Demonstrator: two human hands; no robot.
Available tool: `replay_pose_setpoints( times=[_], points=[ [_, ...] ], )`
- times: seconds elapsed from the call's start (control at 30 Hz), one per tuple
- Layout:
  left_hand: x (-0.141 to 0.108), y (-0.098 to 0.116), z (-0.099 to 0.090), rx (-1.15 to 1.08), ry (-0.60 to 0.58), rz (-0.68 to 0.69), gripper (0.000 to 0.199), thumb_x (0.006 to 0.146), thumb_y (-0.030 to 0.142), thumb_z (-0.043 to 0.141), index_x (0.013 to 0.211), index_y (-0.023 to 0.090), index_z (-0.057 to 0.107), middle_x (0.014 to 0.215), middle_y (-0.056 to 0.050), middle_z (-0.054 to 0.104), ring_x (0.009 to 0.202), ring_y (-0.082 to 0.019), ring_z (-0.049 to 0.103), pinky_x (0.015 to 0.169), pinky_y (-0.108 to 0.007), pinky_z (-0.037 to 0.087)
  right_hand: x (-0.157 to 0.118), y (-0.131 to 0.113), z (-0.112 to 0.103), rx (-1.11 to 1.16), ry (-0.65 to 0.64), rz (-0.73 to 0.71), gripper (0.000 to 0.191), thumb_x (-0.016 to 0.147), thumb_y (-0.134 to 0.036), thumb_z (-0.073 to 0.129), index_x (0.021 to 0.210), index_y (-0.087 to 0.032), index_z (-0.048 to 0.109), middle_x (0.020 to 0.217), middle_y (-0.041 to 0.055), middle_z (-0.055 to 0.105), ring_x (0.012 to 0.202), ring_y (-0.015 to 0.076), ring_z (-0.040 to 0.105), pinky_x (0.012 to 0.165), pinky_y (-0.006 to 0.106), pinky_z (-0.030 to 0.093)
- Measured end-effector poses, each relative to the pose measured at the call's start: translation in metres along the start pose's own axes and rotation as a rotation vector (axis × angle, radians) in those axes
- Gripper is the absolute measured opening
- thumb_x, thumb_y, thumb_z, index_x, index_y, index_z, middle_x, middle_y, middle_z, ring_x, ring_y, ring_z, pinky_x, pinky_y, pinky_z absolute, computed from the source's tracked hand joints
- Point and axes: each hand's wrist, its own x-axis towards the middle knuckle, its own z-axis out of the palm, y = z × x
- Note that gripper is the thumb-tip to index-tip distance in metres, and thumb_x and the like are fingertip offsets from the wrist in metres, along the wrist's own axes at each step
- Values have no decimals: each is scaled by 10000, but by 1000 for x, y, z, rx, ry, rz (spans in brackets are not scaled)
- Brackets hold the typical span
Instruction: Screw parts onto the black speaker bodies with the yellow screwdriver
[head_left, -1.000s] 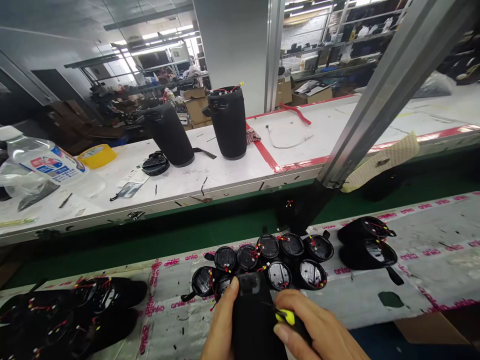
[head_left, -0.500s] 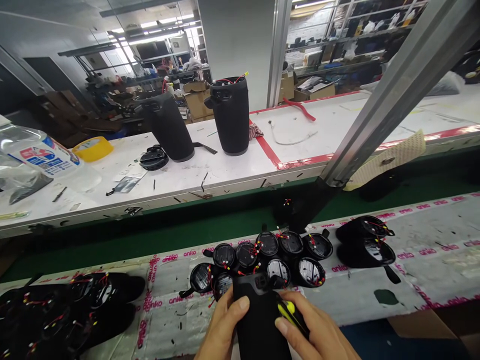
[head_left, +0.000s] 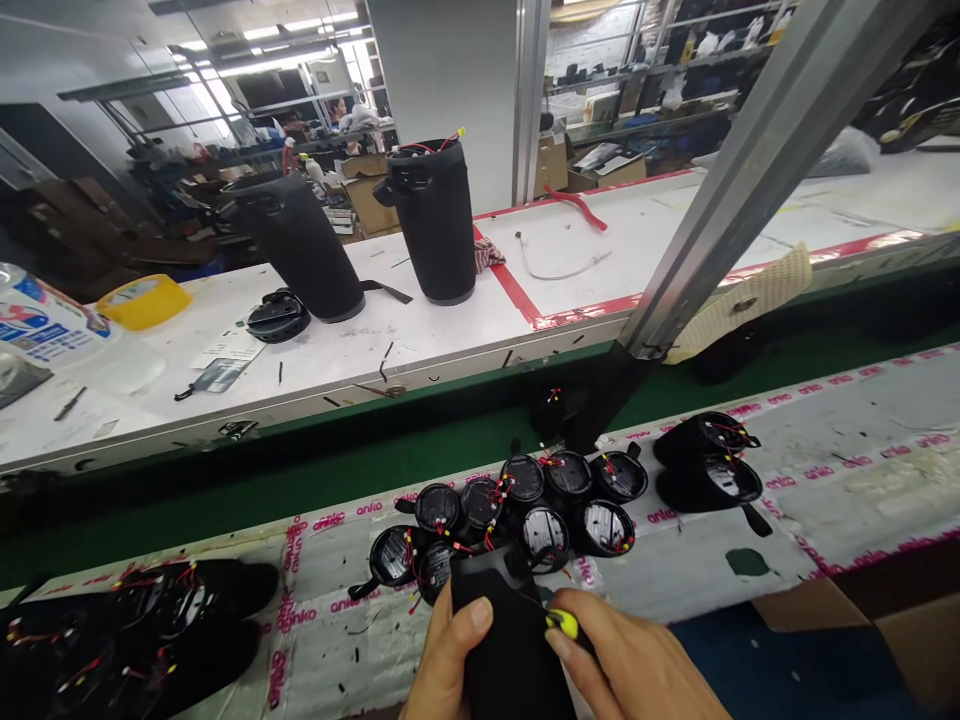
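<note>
A black fabric-covered cylinder stands tilted at the bottom centre, its top toward the group of cylinders behind. My left hand is wrapped round its left side, thumb on the front. At its upper right edge, my right hand pinches a small yellow and black tool, whose tip lies against the cylinder by the dark panel near the top. Just beyond, several open black cylinders with red wires and connectors stand close together on the covered bench.
More black cylinders lie at the lower left and right. Across a green gap, a white shelf holds two upright cylinders, yellow tape, a bottle and a black round part. A metal post slants at right.
The view has shifted a little, so the scene sits further left. My right hand has turned the yellow tool, which now points at the cylinder's edge and shows less of its body.
</note>
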Motion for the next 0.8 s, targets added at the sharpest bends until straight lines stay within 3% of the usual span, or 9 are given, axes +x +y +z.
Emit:
replay_pose_setpoints(
  times=[0.2, 0.33, 0.43, 0.6, 0.7, 0.8],
  points=[
    [-6, 3, 4, -9, 3, 4, 532, 616, 392, 995, 1101, 228, 850, 1006, -145, 873, 1097, -448, 801, 1035, -564, 609, 13, -3, 4, -123, 11, -63, 106, 1068, -199, 480, 1084, -300, 509, 836, -46, 749, 605, 174, 740, 486, 289, 431],
    [-13, 5, 7, 33, -29, 46, 579, 699, 400, 949, 1231, 228, 798, 1048, -145, 871, 1052, -411, 819, 1044, -557, 603, 12, -5, 6, -134, 9, -75, 137, 1052, -168, 478, 1083, -301, 489, 819, -58, 737, 585, 176, 734, 483, 311, 394],
    [-20, 7, 12, 81, -37, 85, 697, 728, 433, 929, 1365, 251, 715, 1123, -142, 865, 1079, -399, 812, 1052, -528, 597, 10, -6, 6, -150, -32, -67, 140, 1055, -170, 491, 1108, -299, 499, 847, -53, 747, 612, 186, 747, 508, 319, 390],
    [-28, 9, 22, 162, 79, 180, 982, 662, 446, 965, 1532, 270, 544, 1252, -151, 829, 1232, -441, 747, 1076, -538, 581, 7, -6, 9, -182, -56, -41, 121, 1064, -177, 471, 1095, -292, 495, 797, -51, 735, 569, 205, 738, 492, 332, 369],
    [-30, 9, 26, 150, 139, 171, 903, 651, 434, 962, 1467, 278, 606, 1222, -135, 840, 1233, -442, 746, 1064, -536, 589, 5, -6, 12, -180, -40, -22, 127, 1068, -173, 451, 1089, -295, 483, 789, -55, 730, 573, 206, 742, 492, 332, 388],
    [-31, 9, 28, 124, 119, 160, 820, 658, 434, 950, 1410, 289, 657, 1166, -117, 856, 1192, -429, 766, 1054, -519, 595, 5, -8, 14, -139, -36, -9, 145, 1075, -171, 442, 1132, -297, 485, 824, -55, 738, 621, 199, 756, 516, 325, 419]
  ],
)
